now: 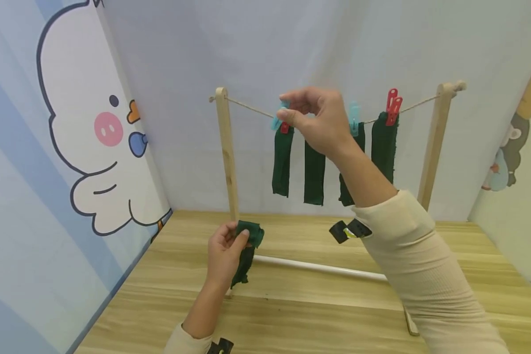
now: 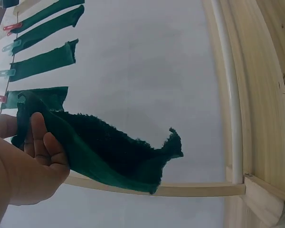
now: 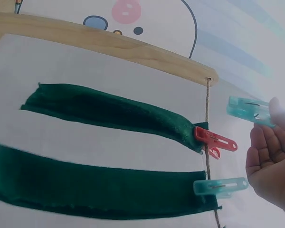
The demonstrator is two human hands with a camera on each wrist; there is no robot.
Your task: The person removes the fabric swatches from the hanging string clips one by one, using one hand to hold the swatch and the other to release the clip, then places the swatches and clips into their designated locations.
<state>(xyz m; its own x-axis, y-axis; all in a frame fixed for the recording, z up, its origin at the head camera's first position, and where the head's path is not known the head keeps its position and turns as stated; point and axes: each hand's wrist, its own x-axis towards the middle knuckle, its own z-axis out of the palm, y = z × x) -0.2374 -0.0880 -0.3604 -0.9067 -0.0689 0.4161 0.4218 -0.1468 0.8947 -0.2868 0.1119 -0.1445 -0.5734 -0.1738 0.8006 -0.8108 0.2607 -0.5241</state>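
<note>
My left hand [image 1: 222, 258] pinches a dark green cloth strip [image 1: 250, 237] near the left post, its lower part hanging free. In the left wrist view this cloth [image 2: 118, 152] droops from the fingers, with a ragged edge. My right hand [image 1: 320, 120] is raised by the rope [image 1: 250, 107], pinching a light blue clothespin [image 1: 276, 122] between thumb and fingers. The right wrist view shows that clothespin [image 3: 247, 109] apart from the rope and from any cloth. Close to it, a red clothespin [image 3: 213, 138] fastens the leftmost hanging green strip [image 3: 109, 111] to the rope.
Several green strips hang along the rope, including one [image 1: 314, 172] partly behind my right hand. Another light blue clothespin [image 1: 354, 118] and a red clothespin [image 1: 393, 108] grip strips to the right. Wooden posts [image 1: 228, 157] and a white rod [image 1: 318, 267] form the stand on the wooden table [image 1: 292, 319].
</note>
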